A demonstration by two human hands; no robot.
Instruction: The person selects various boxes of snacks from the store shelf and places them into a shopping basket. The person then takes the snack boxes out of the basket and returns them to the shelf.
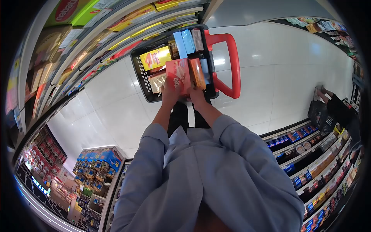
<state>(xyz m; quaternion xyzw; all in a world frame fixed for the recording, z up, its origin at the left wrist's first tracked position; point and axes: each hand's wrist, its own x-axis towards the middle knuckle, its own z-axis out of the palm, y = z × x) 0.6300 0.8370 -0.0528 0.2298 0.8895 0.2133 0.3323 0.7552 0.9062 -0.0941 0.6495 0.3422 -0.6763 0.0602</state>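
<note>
A red snack box [178, 75] with white lettering is held over the shopping basket [147, 94], a black one with holes in its walls. My left hand [171, 92] grips the box's lower left side, fingers wrapped onto its face. At its lower right corner my right hand [196, 95] is closed, just below an orange box [197, 73]; its fingertips are partly hidden. Around the red box lie a yellow box [155, 58], a cream-coloured pack [157, 82], light blue boxes [188, 41] and a brownish pack [197, 40].
The basket's red handle [234, 65] sticks out to the right. Shelves of boxed snacks [69, 54] run close along the left. Low shelves [309, 154] stand at lower right, where another person's leg [328, 92] shows beside a dark basket [322, 114]. Blue stacked packs [98, 162] stand lower left.
</note>
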